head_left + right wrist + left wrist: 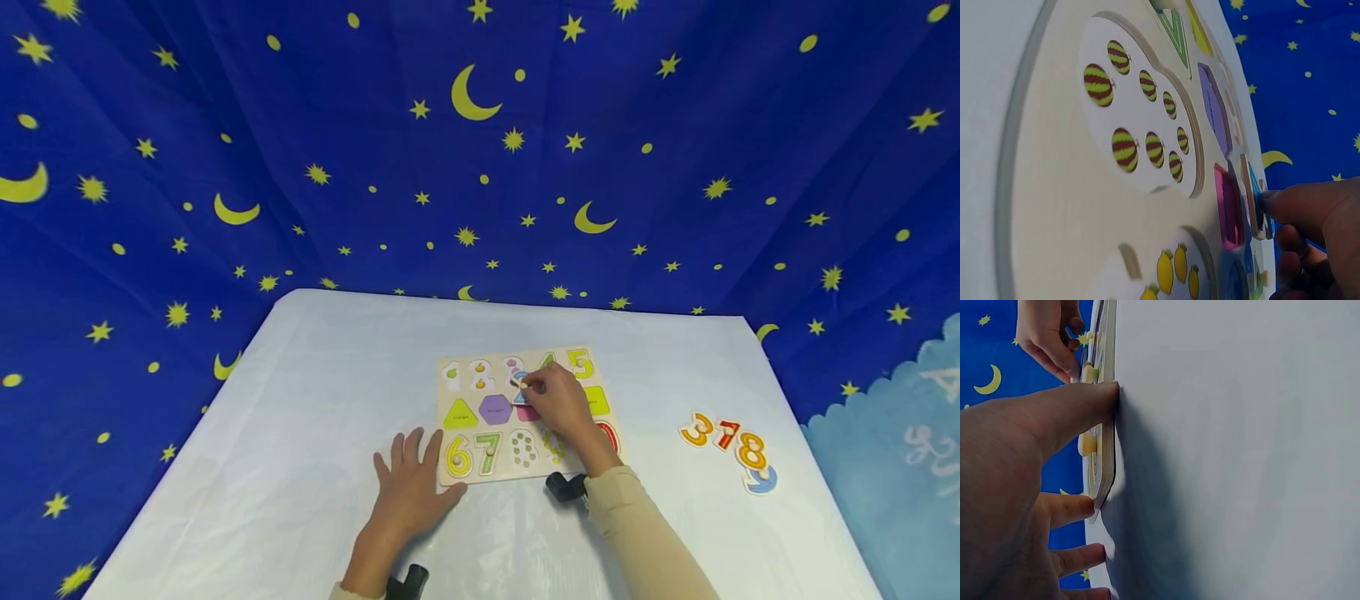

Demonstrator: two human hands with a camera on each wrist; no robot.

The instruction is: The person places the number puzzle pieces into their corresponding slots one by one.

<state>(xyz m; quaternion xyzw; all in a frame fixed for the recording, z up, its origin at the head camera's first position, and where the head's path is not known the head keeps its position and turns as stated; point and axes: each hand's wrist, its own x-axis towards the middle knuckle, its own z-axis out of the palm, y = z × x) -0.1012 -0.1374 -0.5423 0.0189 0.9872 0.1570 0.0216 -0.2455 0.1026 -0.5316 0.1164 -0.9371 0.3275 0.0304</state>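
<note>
A wooden number puzzle board (506,465) lies on the white table. My right hand (558,404) holds a blue number piece (1255,194), apparently a 2, pinched by its knob over the board's upper middle. The piece stands tilted in the right wrist view, and my fingers hide part of it. My left hand (408,492) rests at the board's lower left corner, fingers spread. Its thumb (1085,403) touches the front edge. The yellow 6 (458,457), green 7 (487,452) and yellow 5 (581,363) sit in their slots. The watermelon-picture slot (1141,112) holds no piece.
Loose pieces lie right of the board: an orange 3 (697,430), a red 1 (726,434), an orange 8 (751,452) and a partly covered blue piece (762,481). A blue curtain (390,150) with stars and moons hangs behind the table (315,375).
</note>
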